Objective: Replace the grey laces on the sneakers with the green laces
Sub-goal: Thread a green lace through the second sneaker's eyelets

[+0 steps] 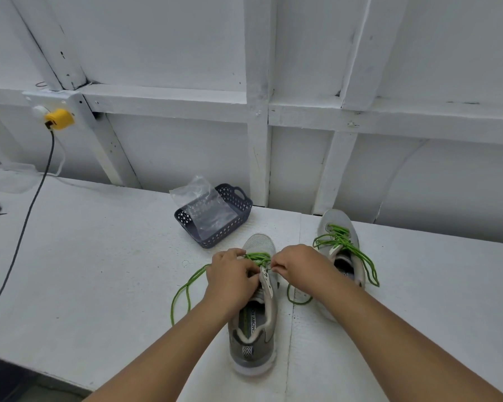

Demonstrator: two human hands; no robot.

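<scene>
Lower centre: a grey sneaker (254, 311), heel toward the viewer, on the white table (99, 256). Both hands work at its tongue. The left hand (233, 275) has its fingers curled, pinching the green lace (186, 288), whose loose end loops out to the left. The right hand (299, 266) pinches the lace's other end between thumb and forefinger. Right of centre: a second sneaker (339, 236), laced green. Beyond, at centre: a dark perforated basket (235, 224) holding a clear plastic bag (206, 204). Upper left: a yellow plug (59, 119).
</scene>
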